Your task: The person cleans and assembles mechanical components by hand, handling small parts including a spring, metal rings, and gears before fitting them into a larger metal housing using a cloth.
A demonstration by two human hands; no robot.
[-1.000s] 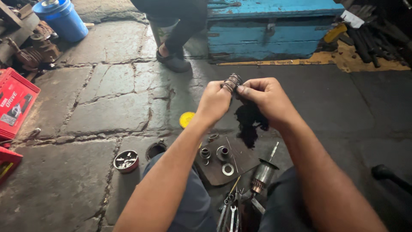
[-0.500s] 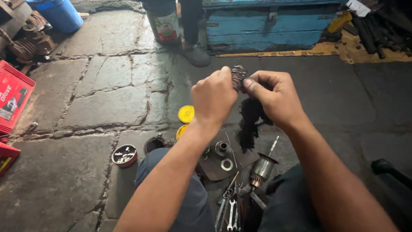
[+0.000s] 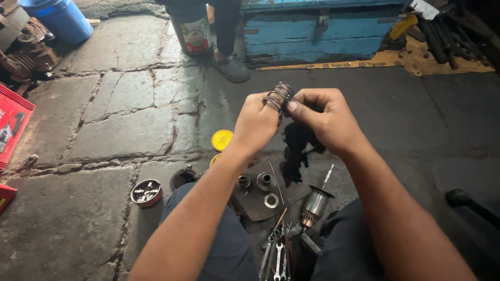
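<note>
Coil spring (image 3: 278, 96) is pinched between my left hand (image 3: 256, 122) and right hand (image 3: 325, 117), fingertips of both closed on it. Looks like I'm checking or cleaning it. A dark rag (image 3: 297, 151) hangs under the right hand. Below both: armature (image 3: 314, 205), bushings (image 3: 263, 181), wrenches (image 3: 276, 255) on the stone floor (image 3: 104, 125). Blue box (image 3: 323, 26) beyond.

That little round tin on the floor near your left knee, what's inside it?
The round tin lies open on the stone floor and holds a jumble of small metal bits, too small to identify. Whatever lies beneath that top layer is covered.
</note>
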